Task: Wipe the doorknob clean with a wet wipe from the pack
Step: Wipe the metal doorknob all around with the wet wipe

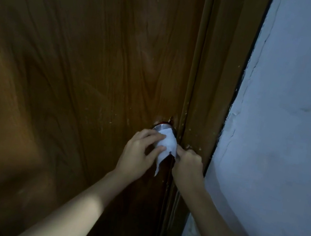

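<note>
A white wet wipe (167, 145) is draped over the metal doorknob (161, 128), of which only the silver top edge shows. My left hand (141, 152) presses the wipe against the knob from the left, fingers and thumb curled on the cloth. My right hand (189, 162) pinches the wipe's right edge beside the door's edge. A loose tail of the wipe hangs down between the two hands. The pack of wipes is out of view.
The brown wood-grain door (77, 64) fills the left and middle of the view. Its frame (212, 86) runs down just right of the knob. A rough pale blue-white wall (289, 139) stands to the right.
</note>
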### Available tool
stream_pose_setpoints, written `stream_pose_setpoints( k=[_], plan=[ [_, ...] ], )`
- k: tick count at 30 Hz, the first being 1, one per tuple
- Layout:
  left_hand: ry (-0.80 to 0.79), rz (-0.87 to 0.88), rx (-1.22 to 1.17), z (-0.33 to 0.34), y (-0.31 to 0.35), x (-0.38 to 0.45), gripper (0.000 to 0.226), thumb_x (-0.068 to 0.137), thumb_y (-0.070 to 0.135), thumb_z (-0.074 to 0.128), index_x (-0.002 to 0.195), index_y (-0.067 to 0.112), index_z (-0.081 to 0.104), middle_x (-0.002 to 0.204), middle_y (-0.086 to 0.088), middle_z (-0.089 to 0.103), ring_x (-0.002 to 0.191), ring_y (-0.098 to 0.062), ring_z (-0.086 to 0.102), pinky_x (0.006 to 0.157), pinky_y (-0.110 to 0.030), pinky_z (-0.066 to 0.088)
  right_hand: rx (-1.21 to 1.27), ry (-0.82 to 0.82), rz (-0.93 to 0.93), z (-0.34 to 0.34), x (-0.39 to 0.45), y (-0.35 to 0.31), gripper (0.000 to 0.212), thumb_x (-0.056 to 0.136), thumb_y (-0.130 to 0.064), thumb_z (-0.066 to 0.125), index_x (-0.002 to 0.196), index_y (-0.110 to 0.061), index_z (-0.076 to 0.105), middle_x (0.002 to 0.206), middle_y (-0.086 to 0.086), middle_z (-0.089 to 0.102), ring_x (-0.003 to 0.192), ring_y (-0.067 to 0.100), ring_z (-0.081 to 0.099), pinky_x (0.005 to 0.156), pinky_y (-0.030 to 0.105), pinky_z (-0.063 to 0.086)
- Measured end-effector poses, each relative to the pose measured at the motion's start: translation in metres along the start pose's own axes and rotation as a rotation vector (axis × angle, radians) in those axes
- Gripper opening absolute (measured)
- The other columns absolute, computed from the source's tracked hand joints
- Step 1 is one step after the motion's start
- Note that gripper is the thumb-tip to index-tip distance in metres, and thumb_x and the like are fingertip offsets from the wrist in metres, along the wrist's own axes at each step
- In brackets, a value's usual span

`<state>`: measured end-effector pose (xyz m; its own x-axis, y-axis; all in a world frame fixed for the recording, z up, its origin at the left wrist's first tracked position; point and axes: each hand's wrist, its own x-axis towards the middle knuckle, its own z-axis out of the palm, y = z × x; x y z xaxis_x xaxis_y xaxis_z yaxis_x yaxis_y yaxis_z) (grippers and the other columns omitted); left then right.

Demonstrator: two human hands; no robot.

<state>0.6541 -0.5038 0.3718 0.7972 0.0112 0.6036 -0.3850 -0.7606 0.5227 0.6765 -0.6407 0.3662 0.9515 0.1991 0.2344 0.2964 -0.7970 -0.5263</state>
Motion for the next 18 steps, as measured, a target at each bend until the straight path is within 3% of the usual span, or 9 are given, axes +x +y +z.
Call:
stream_pose_setpoints(
  k=[2,4,7,10,15,18],
  plan=[
    [0.003,0.017,-0.007,0.000,0.001,0.002,0.034,0.085,0.023,0.061,0.118,0.015,0.060,0.121,-0.003,0.059,0.115,-0.013,0.050,0.094,-0.029,0.046,-0.050,0.006,0.057,-0.008,-0.006,-0.007,0.028,0.095,-0.020,0.045,0.120,-0.009,0.051,0.113,0.013,0.058,0.099,0.024,0.058,0.075,0.027,0.045],
    [0.012,0.024,-0.025,0.001,0.003,0.004,0.037,0.082,0.022,0.064,0.118,0.013,0.059,0.122,-0.004,0.059,0.114,-0.012,0.050,0.093,-0.026,0.046,-0.143,0.129,0.036,-0.018,-0.011,-0.019,0.028,0.094,-0.021,0.046,0.118,-0.009,0.050,0.114,0.012,0.057,0.100,0.023,0.058,0.073,0.026,0.044],
    [0.016,-0.024,-0.103,0.001,0.005,0.006,0.042,0.078,0.015,0.069,0.118,0.010,0.057,0.117,0.001,0.056,0.106,-0.007,0.052,0.082,-0.008,0.046,0.016,0.258,-0.164,-0.018,-0.005,-0.029,0.041,0.091,-0.016,0.050,0.131,-0.005,0.044,0.131,0.016,0.052,0.116,0.027,0.054,0.091,0.031,0.047],
    [0.006,-0.117,-0.211,0.000,-0.002,0.003,0.049,0.074,0.008,0.071,0.119,0.011,0.054,0.115,0.001,0.055,0.103,-0.009,0.056,0.081,-0.011,0.050,0.169,0.181,-0.325,-0.002,0.007,-0.028,0.037,0.093,-0.015,0.047,0.127,-0.002,0.049,0.133,0.018,0.051,0.120,0.027,0.053,0.096,0.028,0.044],
    [-0.131,-0.273,-0.387,-0.013,-0.012,-0.004,0.058,0.071,0.002,0.070,0.124,0.014,0.048,0.123,-0.004,0.052,0.111,-0.013,0.054,0.086,-0.031,0.053,0.151,0.307,-0.205,0.023,0.009,-0.018,0.048,0.090,-0.032,0.053,0.131,-0.008,0.044,0.123,0.014,0.056,0.106,0.024,0.058,0.079,0.020,0.039],
    [-0.098,-0.327,-0.451,-0.020,-0.010,-0.004,0.042,0.079,-0.003,0.059,0.117,0.012,0.054,0.118,-0.007,0.058,0.109,-0.017,0.056,0.085,-0.026,0.051,0.195,0.342,-0.124,0.025,0.012,-0.023,0.048,0.086,-0.035,0.057,0.127,-0.010,0.047,0.115,0.012,0.061,0.101,0.024,0.059,0.079,0.024,0.044]
  ],
)
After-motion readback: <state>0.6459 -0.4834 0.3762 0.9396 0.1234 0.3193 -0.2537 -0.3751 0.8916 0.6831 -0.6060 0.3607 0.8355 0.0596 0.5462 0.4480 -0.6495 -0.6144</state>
